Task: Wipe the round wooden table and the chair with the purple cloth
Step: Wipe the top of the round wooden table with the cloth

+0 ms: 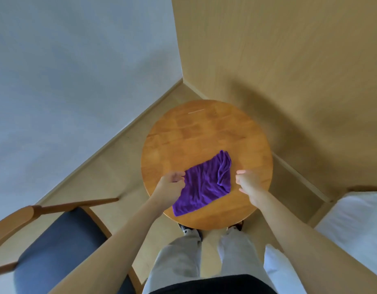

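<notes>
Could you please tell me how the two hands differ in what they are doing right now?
The left hand touches the edge of the purple cloth, fingers curled as if pinching it; the right hand is just clear of the cloth, holding nothing. The left is at the cloth's left edge, the right beside its bunched right edge. Both are over the round table.

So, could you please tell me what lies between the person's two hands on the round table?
In the head view, the purple cloth lies spread on the round wooden table between the left hand and the right hand.
</notes>
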The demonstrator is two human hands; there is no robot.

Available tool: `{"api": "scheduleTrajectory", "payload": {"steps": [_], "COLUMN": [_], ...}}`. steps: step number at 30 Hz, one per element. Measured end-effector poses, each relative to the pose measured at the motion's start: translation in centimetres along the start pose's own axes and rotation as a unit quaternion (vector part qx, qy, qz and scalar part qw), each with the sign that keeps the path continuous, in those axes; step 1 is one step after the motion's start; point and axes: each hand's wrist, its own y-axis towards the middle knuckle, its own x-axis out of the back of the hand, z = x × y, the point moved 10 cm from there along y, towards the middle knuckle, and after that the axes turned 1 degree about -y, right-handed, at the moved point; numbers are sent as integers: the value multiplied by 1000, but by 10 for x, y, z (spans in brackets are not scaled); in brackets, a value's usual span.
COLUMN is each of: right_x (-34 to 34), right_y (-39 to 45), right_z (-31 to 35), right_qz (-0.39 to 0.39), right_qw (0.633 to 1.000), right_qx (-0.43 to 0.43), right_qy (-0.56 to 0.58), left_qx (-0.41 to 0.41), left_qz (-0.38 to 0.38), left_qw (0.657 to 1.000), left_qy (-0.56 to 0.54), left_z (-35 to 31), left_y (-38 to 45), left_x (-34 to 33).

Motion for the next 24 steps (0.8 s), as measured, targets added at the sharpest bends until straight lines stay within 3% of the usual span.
{"api": "scheduleTrajectory", "payload": {"steps": [6, 12, 16, 20, 24], "right_x": [-30, -89, -113, -123, -94], "right_y": [27, 54, 72, 85, 117], "right_z": [1, -5, -17, -13, 16], "right_qz": [58, 90, 65, 9, -37], "right_qw": [984, 930, 899, 843, 818], "right_qx": [87, 221, 252, 304, 326], "right_qy": [-147, -281, -353, -442, -473], "left_qx": [-1, -15, -16, -55, -131], "left_qz": [-15, -92, -140, -199, -133], "left_qw": [985, 946, 940, 943, 967], "left_qy": [174, 309, 311, 261, 174], "left_z": [48, 93, 108, 106, 77], "left_y": [52, 116, 141, 142, 153], "left_x": [-45, -76, -90, -104, -139]}}
